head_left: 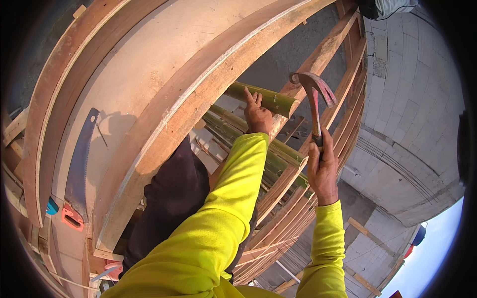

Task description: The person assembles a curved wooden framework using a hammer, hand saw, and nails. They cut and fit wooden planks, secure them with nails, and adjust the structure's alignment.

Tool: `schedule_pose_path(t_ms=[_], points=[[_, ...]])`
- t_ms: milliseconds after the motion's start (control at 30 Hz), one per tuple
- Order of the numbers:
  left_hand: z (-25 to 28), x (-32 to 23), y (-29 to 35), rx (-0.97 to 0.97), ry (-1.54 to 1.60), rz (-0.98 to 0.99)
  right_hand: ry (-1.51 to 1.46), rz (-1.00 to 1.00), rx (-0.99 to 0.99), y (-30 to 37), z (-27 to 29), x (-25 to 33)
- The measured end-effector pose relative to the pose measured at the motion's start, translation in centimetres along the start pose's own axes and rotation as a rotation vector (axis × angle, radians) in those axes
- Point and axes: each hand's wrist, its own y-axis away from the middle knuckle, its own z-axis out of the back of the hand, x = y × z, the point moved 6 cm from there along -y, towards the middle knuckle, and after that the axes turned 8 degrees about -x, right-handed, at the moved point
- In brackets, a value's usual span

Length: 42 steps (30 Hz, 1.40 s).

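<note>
Left hand (259, 115) is laid over a half-round length of green bamboo (281, 103) in the head view, index finger pointing out along it and the others bent, though I can't tell if the thumb hooks underneath. That bamboo sits around the upper middle, one end going out of sight behind a curved wooden rim (196, 99), the other reaching across a wooden beam (325, 47). Right hand (324, 164) is wrapped snugly round the dark grip of a claw hammer (315, 107), head up, worn reddish claw pointing down to the right, and it's near the bamboo's cut end but not touching it. Both arms are in bright yellow sleeves (226, 203). More green bamboo (292, 155) lies lower down among the timber, just beyond a dark trouser leg (174, 193). Over on the left, a handsaw (79, 159) with an orange handle lies on a curved pale board (144, 59), well apart from both hands. Right side's mostly a grey block wall (402, 109), with a bit of blue sky (439, 243) down in the corner.
</note>
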Motion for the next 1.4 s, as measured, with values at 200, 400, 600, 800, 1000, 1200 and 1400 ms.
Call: schedule_pose_path(t_ms=[200, 400, 600, 800, 1000, 1200, 1400], points=[[-0.4, -2.1, 1.8, 0.161, -0.621, -0.290, -0.409, -0.504, -0.282, 22.4, 2.2, -4.0], [1.2, -3.6, 0.7, 0.426, -0.859, -0.688, -0.741, -1.237, -0.572, 48.5, -4.7, -7.8], [2.1, -2.2, 8.6, 0.682, -1.197, -0.730, -0.624, -1.728, -0.812, 69.5, -10.6, -2.9], [9.8, -1.3, 7.9, 0.568, -1.415, -0.789, -0.667, -2.036, -0.978, 80.1, -20.5, 1.7], [14.1, -2.4, 10.2, 0.731, -1.624, -1.122, -0.620, -2.176, -1.141, 82.9, -24.5, 7.1], [15.9, -3.6, 14.8, 0.789, -1.685, -0.988, -0.719, -2.133, -1.179, 83.0, -25.4, 9.8], [17.3, -4.4, 15.9, 0.811, -1.581, -0.936, -0.578, -2.020, -0.884, 81.5, -31.0, 12.0]])
